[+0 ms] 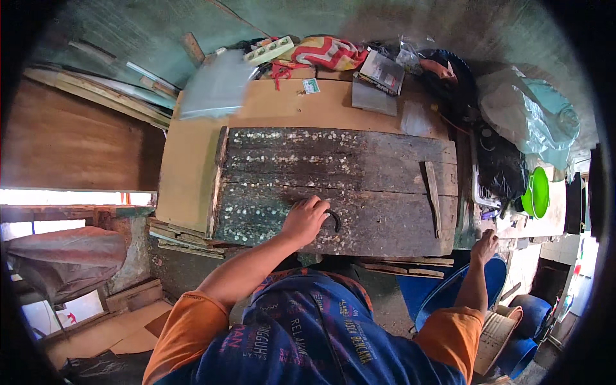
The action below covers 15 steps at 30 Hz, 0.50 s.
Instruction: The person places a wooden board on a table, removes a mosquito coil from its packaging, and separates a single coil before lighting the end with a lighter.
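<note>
My left hand [307, 222] is over the dark wooden board, its fingers closed round one end of a black curved piece [334, 221], perhaps a handle or hook. Its exact kind cannot be made out. The weathered plank board [398, 215] carries many pale spots, mostly on its left half. To the right of the board, my right hand [485, 246] is closed by the table's front edge, near some small purple items [489, 214]. What its fingers hold, if anything, is hidden.
A loose wooden strip [432, 199] lies on the board's right part. Cardboard [269, 106] spreads beneath it. Along the back lie a power strip [268, 51], patterned cloth [333, 52] and plastic bags [523, 109]. A green basin [536, 192] is at right; a blue barrel [443, 301] stands below.
</note>
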Tool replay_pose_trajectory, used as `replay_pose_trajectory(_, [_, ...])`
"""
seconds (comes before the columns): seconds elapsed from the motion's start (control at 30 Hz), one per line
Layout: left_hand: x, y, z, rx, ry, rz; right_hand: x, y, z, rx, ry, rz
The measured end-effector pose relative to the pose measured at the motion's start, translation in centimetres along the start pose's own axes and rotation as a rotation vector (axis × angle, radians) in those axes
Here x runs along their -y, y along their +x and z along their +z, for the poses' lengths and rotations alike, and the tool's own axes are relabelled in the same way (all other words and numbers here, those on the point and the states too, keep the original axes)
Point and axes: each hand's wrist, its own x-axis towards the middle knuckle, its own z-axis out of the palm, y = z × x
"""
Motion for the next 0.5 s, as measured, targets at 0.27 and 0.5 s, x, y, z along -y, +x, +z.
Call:
replay_pose_trajectory(0.27, [1.1,-0.5,-0.4,-0.002,0.011,0.034,6.9,-4.8,-2.5,0.036,0.897,0.275])
replay_pose_trajectory(0.5, [7.2,-9.2,-6.9,-0.644,0.217,-0.278,12.5,-12.3,-7.9,0.072,0.798,0.253])
